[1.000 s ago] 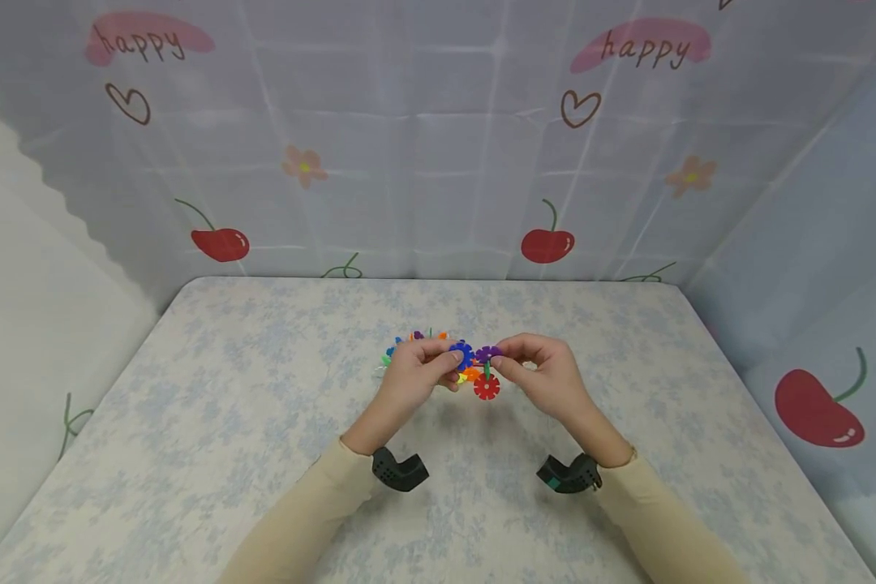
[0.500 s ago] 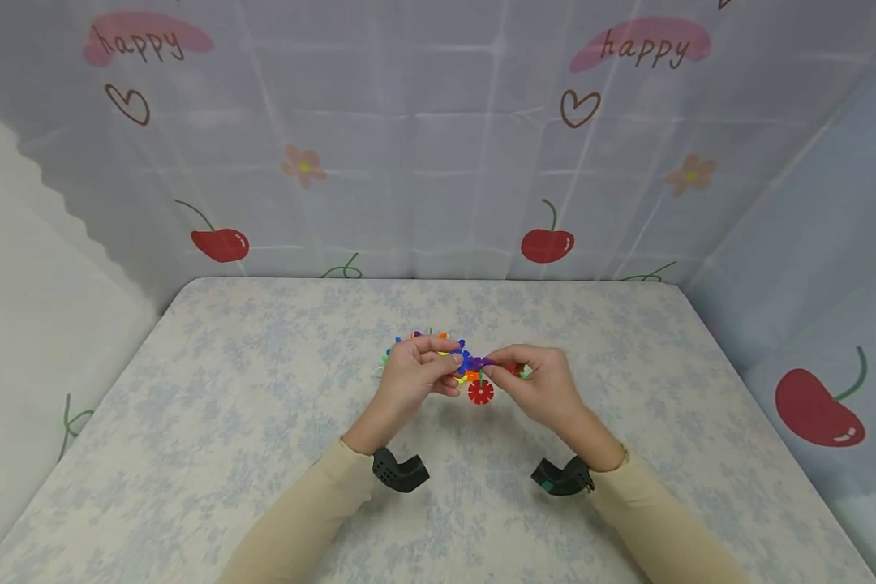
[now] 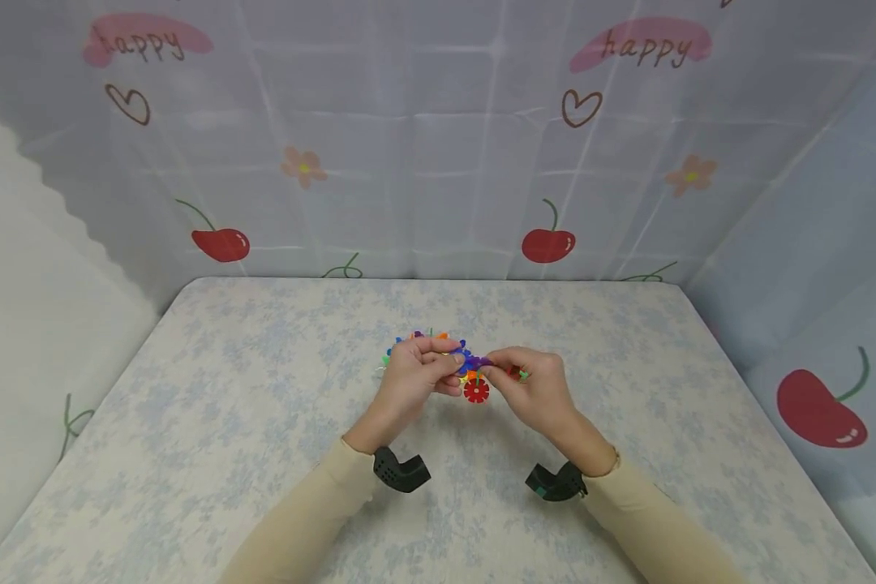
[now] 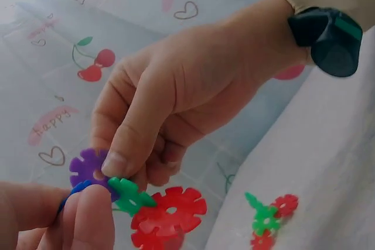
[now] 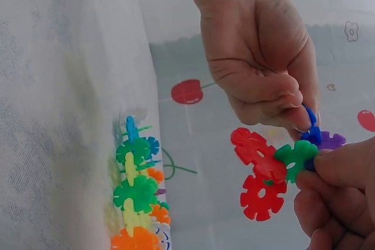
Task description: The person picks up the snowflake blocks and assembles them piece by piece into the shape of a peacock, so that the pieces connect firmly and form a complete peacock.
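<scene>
My left hand [image 3: 418, 373] pinches a blue snowflake building disc [image 5: 312, 128] between thumb and fingers. A purple snowflake disc [image 4: 86, 167] is pinched in my right hand [image 3: 531, 381], its notched edge right at the blue one. From the purple disc runs a green disc [image 4: 130, 196], with red discs [image 4: 176, 208] joined on below it. One red disc [image 3: 476, 391] hangs between the hands in the head view. The fingertips partly hide the blue and purple discs where they meet.
Behind my left hand, a larger structure of linked multicoloured discs [image 5: 135, 194] stands on the patterned tabletop [image 3: 263, 389]. A small red and green disc cluster [image 4: 266, 219] lies on the table, partly behind my right hand in the head view. A printed curtain [image 3: 438, 162] hangs behind the table.
My right hand has moved left and slightly nearer, bringing the purple disc against the blue one and turning it more edge-on. The hanging red disc shifted left. My left hand stays nearly still.
</scene>
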Tool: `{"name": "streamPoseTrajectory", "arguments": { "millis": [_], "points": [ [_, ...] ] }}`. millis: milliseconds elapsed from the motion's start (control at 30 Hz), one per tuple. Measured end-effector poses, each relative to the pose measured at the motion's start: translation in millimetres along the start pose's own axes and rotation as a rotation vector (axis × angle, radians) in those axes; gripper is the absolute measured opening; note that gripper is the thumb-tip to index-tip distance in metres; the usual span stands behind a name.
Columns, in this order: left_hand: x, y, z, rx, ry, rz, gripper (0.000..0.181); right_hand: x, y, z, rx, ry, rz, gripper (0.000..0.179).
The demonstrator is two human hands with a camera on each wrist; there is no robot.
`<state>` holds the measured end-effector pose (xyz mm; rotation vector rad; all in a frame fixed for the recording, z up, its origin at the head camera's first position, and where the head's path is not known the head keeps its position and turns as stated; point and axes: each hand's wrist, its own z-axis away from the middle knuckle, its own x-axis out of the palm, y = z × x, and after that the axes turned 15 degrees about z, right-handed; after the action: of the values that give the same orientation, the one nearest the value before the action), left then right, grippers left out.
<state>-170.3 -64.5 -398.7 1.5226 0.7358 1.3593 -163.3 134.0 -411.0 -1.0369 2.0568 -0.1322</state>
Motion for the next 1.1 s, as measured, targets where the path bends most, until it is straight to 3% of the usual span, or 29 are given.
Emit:
{"name": "streamPoseTrajectory", "arguments": {
  "millis": [100, 233, 367, 533, 633, 733, 833, 1100],
  "points": [
    [-1.0, 10.2, 0.4, 0.100, -0.003, -0.176, 0.028, -4.1, -4.2, -2.7, 0.059, -0.004, -0.015, 0.008],
    [-17.6, 15.7, -5.4, 0.242, 0.090, -0.384, 0.026, -6.2, -4.6, -5.6, 0.157, 0.010, 0.014, 0.008],
    [-33.7, 12.6, -13.3, 0.290, 0.177, -0.496, 0.022, -11.6, 0.1, -5.7, 0.259, 0.023, 0.032, 0.008],
    [-46.9, 6.5, -19.2, 0.310, 0.208, -0.711, 0.025, -15.2, 5.2, -6.2, 0.293, 0.008, 0.013, 0.009],
    [-61.0, 3.4, -24.8, 0.240, 0.244, -0.812, 0.037, -14.5, 8.8, -6.6, 0.294, 0.001, 0.008, 0.008],
    [-78.0, -1.6, -31.7, 0.057, 0.244, -0.863, 0.052, -12.2, 11.4, -6.8, 0.302, -0.028, 0.005, 0.006],
    [-89.2, -7.2, -37.4, -0.113, 0.211, -0.844, 0.060, -10.1, 12.2, -5.6, 0.318, -0.070, 0.004, 0.006],
    [-91.7, -6.1, -41.0, -0.222, 0.169, -0.785, 0.056, 2.0, 12.3, -1.6, 0.365, -0.202, -0.016, 0.007]
  ]
}}
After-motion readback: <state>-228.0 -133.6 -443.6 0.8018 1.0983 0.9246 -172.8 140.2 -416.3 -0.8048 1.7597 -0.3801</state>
